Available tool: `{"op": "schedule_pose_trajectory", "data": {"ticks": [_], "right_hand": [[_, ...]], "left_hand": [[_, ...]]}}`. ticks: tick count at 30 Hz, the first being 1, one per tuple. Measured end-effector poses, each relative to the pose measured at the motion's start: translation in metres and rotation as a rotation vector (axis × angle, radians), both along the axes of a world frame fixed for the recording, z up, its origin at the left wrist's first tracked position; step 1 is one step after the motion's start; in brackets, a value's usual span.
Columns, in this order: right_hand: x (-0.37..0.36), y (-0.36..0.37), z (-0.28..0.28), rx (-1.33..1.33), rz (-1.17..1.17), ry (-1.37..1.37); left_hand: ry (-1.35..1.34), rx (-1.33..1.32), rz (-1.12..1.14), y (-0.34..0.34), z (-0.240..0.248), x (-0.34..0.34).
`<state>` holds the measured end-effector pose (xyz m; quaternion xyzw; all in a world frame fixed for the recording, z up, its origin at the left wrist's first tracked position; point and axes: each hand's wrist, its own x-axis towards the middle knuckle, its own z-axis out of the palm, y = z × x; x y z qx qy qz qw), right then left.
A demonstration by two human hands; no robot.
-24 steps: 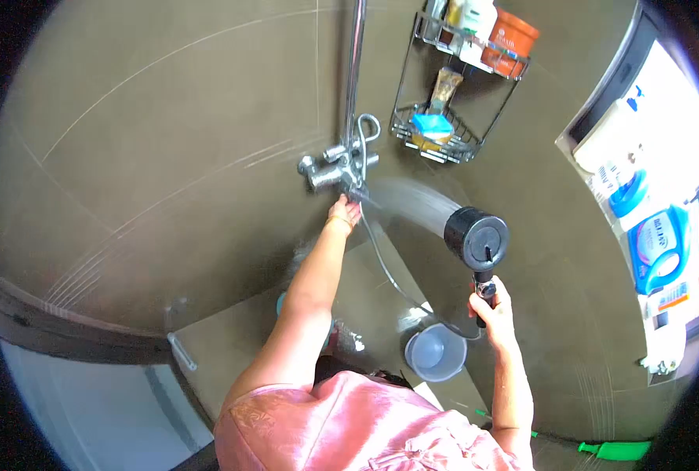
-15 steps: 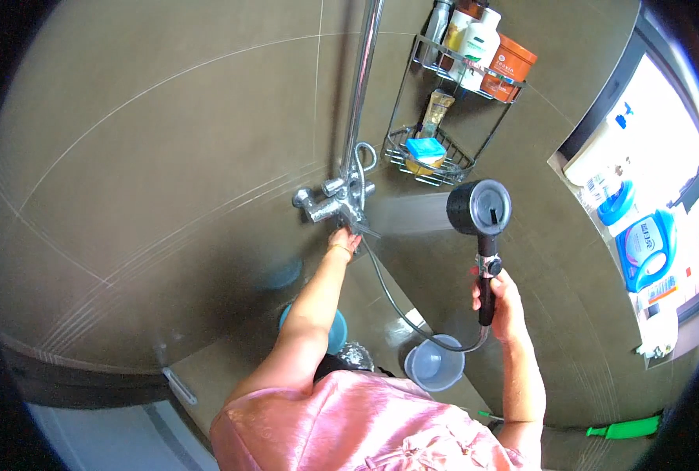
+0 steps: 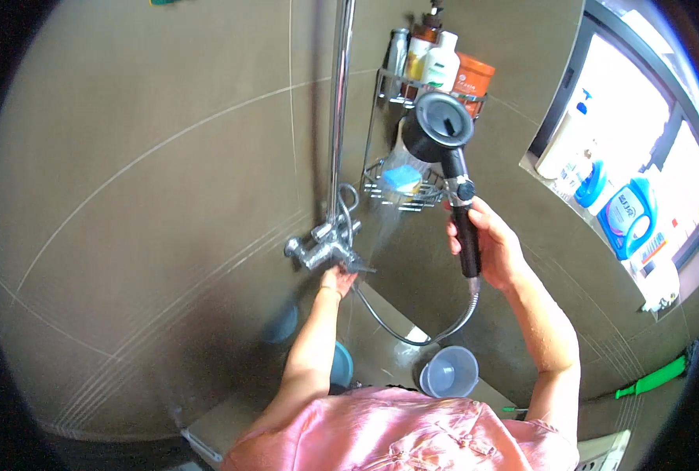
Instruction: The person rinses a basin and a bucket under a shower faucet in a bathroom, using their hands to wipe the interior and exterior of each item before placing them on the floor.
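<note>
Nearest, a person in a pink satin garment (image 3: 365, 428) is spraying water from a black-and-grey, round-headed shower handset (image 3: 455, 169), right of centre; the right hand (image 3: 497, 247) is gripping its black handle, a flexible metal hose (image 3: 473, 298) hanging below. The left hand (image 3: 338, 280), left of centre, is reaching under a chrome mixer tap (image 3: 330, 251); its fingers are partly hidden, so whether they are gripping anything cannot be told. The spraying seems to be in full course: water is streaming toward the lower tier of a chrome wire corner rack (image 3: 420, 206) at upper centre, where a blue sponge (image 3: 401, 179) is resting. Which surfaces are finished and how much is left, the view is not showing. At lower centre, a pale grey-blue bucket (image 3: 450, 373) is standing on the floor. Grey-brown tiled walls (image 3: 169, 196) are enclosing the space, and a bright window (image 3: 616, 86) is glaring at upper right.
</note>
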<state>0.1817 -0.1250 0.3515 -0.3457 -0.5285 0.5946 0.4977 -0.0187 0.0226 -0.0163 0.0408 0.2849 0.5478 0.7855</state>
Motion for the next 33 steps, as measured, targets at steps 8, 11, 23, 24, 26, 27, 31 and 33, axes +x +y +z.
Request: {"op": "schedule_pose_trajectory", "data": {"ticks": [8, 11, 23, 24, 26, 27, 31, 33], "right_hand": [[-0.021, 0.02, 0.046, 0.073, 0.05, 0.084], [-0.036, 0.03, 0.057, 0.121, 0.15, 0.13], [-0.119, 0.082, 0.166, 0.674, 0.089, 0.056], [-0.134, 0.092, 0.186, 0.742, 0.114, 0.096], [-0.16, 0.098, 0.228, 0.903, 0.101, 0.083], [-0.171, 0.096, 0.249, 0.992, 0.061, 0.031], [-0.225, 0.094, 0.304, 0.948, -0.021, 0.385], [-0.239, 0.093, 0.317, 0.961, -0.086, 0.402]], "left_hand": [[0.367, -0.258, 0.086, 0.036, -0.017, 0.032], [0.247, -0.282, 0.24, 0.054, -0.038, 0.023], [0.575, -0.029, -0.14, -0.074, 0.035, -0.024], [0.572, -0.017, -0.109, -0.087, 0.038, -0.034], [0.576, -0.002, -0.063, -0.108, 0.041, -0.057], [0.593, -0.008, 0.0, -0.116, 0.039, -0.07], [0.628, -0.083, 0.223, -0.147, 0.026, -0.116], [0.637, -0.098, 0.299, -0.159, 0.022, -0.133]]}}
